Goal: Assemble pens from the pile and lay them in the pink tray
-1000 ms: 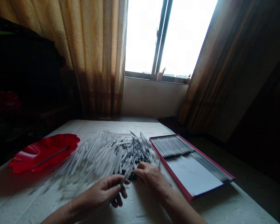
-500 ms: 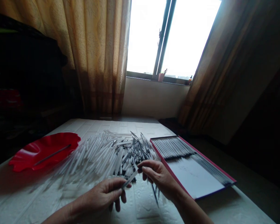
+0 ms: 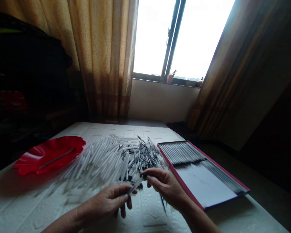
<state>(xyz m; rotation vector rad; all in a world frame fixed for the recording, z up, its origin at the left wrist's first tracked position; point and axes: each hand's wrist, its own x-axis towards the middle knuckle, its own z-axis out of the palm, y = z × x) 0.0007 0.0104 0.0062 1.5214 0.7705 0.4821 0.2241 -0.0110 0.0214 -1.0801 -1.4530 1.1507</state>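
My left hand [image 3: 116, 199] pinches a translucent white pen barrel [image 3: 136, 184] between thumb and fingers, tilted up to the right. At the barrel's upper end, my right hand [image 3: 163, 183] closes thumb and forefinger on a small black pen piece [image 3: 141, 175]; whether it is a cap or a plug I cannot tell. Just beyond the hands lies a wide heap of loose white pen barrels [image 3: 100, 158]. Mixed into its right side are thin dark refills [image 3: 146, 155] and small black pieces.
On the right, a shallow red-edged box [image 3: 203, 191] holds a row of pens [image 3: 181, 152] with black ends. A red wavy-rimmed dish [image 3: 31, 158] with one dark stick in it stands at left. The white brick-patterned table [image 3: 155, 212] ends before the curtains [image 3: 106, 58] and window.
The whole view has shifted slightly. Both hands keep the barrel between them, and the right fingertips now sit closer against its upper end, with the black piece there.
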